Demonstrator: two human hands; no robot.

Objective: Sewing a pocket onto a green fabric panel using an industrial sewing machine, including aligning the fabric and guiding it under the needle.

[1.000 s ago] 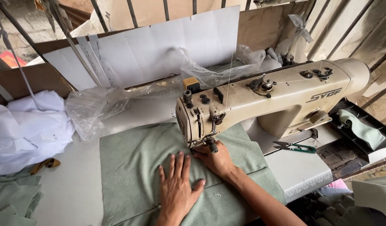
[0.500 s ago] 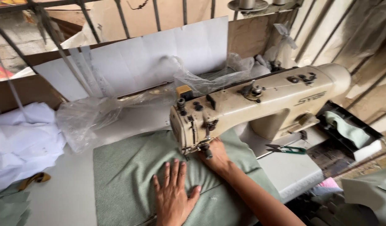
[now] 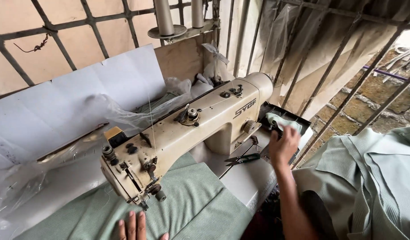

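Left hand is lying flat at the bottom edge of the view, fingers laid close together and pressing down on the sage-green ribbed fabric spread across the white sewing table. That fabric is sitting under the head of the cream industrial sewing machine, running beneath the needle and presser foot — the fingertips are resting just in front of the foot, apart from it.

Right hand is stretching out to the far side of the machine, fingers curled loosely and hovering at the black tray, just beside the pale green cut pieces lying in it. Whether it is pinching one of them I cannot tell; the back of the hand is hiding the fingertips.

A pair of dark thread snips is lying on the table below the machine arm, untouched. More green ribbed cloth is piling up at the right. Crumpled clear plastic is bunched behind the machine, with thread cones on a stand above.

Judging by this — the main panel is in place at the needle, held steady, but no extra piece is joined to it yet, and whatever stitching is meant here looks mostly ahead.
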